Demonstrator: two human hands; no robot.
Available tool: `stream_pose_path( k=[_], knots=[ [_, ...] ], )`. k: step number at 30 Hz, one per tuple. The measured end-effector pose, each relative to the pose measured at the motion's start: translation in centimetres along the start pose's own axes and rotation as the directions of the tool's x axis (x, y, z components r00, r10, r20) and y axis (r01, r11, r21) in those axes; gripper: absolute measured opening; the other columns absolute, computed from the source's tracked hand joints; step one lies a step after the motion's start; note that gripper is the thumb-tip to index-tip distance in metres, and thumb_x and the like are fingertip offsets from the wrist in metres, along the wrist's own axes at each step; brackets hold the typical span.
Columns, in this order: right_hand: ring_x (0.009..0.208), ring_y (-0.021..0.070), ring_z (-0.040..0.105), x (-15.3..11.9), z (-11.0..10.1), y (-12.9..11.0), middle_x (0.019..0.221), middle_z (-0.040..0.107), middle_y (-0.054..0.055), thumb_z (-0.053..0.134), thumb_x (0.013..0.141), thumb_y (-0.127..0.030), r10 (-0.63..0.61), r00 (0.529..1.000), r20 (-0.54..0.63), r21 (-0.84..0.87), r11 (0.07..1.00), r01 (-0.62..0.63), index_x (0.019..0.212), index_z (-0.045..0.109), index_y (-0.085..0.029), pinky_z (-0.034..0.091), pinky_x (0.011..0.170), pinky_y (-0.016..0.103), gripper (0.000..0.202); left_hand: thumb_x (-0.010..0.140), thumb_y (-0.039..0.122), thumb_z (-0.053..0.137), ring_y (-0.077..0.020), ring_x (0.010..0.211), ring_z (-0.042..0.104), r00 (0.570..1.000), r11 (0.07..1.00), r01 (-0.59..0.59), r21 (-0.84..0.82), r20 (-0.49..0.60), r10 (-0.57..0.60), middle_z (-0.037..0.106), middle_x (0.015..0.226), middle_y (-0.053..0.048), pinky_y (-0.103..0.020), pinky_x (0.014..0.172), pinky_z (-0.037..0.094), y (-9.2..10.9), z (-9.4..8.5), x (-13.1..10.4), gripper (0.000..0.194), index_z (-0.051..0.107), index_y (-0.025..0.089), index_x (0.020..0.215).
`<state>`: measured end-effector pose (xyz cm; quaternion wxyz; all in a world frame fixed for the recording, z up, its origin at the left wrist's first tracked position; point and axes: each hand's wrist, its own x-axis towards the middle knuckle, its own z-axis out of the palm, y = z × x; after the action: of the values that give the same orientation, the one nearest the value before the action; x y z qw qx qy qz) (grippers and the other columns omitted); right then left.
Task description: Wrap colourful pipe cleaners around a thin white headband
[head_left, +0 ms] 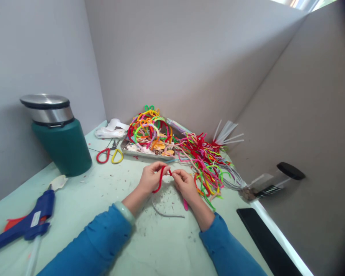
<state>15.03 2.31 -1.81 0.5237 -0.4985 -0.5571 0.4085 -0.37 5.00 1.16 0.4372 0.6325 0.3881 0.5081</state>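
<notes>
In the head view, the red pipe cleaner (160, 180) is held up above the desk (103, 191), between the left hand (150, 177) and the right hand (186, 185). The left fingers are closed in a pinch on it near its upper bend. From there its longer part hangs in a curve beside the left palm, its long axis running down and slightly back towards the person. A short part reaches across to the right fingertips, which are nearly closed and seem to pinch its end; their exact grip is too small to tell. Most of its length lies nearer the left hand. On the desk just below, a thin grey strand (168, 216) curves crosswise, and a pink piece (185, 204) lies beside the right wrist.

Beyond the hands, a shallow metal tray (149, 155) holds pale and orange scraps, with colourful fuzzy loops (146, 128) heaped over them. To its right spreads a tangled pile of pipe cleaners (202, 155). Farther right, a clear container (276, 183) with a black end has brown bits inside.
</notes>
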Motion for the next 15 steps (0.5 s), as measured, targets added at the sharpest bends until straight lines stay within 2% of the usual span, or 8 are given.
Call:
stream_pose_path(
  k=[2, 4, 10, 15],
  knots=[
    [0.043, 0.0107, 0.036, 0.02, -0.02, -0.01, 0.046, 0.041, -0.005, 0.056, 0.077, -0.044, -0.005, 1.0, -0.008, -0.017, 1.0, 0.005, 0.079, 0.06, -0.02, 0.026, 0.042, 0.023, 0.024, 0.074, 0.042, 0.06, -0.0126, 0.062, 0.056, 0.995, 0.988, 0.096, -0.124, -0.024, -0.099, 0.063, 0.063, -0.002, -0.024, 0.063, 0.044, 0.19, -0.06, 0.17, 0.031, 0.064, 0.012, 0.078],
    [0.044, 0.0114, 0.038, 0.05, -0.04, -0.01, 0.047, 0.042, -0.004, 0.056, 0.077, -0.043, -0.012, 1.0, -0.013, -0.037, 0.999, 0.011, 0.078, 0.06, -0.02, 0.027, 0.043, 0.023, 0.023, 0.073, 0.045, 0.06, -0.0127, 0.061, 0.056, 0.987, 0.97, 0.144, -0.197, -0.043, -0.155, 0.063, 0.062, -0.003, -0.024, 0.064, 0.045, 0.46, -0.13, 0.24, 0.035, 0.065, 0.011, 0.08],
    [0.049, 0.0134, 0.043, 0.11, -0.03, -0.1, 0.047, 0.045, -0.003, 0.058, 0.075, -0.044, -0.03, 0.999, -0.034, -0.065, 0.997, 0.028, 0.077, 0.062, -0.02, 0.031, 0.045, 0.024, 0.024, 0.077, 0.053, 0.052, -0.0113, 0.058, 0.054, 0.976, 0.934, 0.174, -0.313, -0.074, -0.206, 0.065, 0.065, -0.007, -0.023, 0.06, 0.044, 0.97, -0.44, 0.38, 0.05, 0.066, 0.007, 0.089],
    [0.05, 0.0137, 0.044, 0.07, 0.05, -0.34, 0.048, 0.045, -0.003, 0.058, 0.075, -0.043, -0.028, 0.999, -0.036, -0.058, 0.998, 0.026, 0.076, 0.061, -0.02, 0.031, 0.046, 0.024, 0.023, 0.068, 0.045, 0.065, -0.0109, 0.06, 0.053, 0.979, 0.968, 0.166, -0.191, -0.09, -0.185, 0.063, 0.067, -0.004, -0.022, 0.058, 0.043, 0.23, -0.31, 0.57, 0.04, 0.066, 0.009, 0.086]
  ],
)
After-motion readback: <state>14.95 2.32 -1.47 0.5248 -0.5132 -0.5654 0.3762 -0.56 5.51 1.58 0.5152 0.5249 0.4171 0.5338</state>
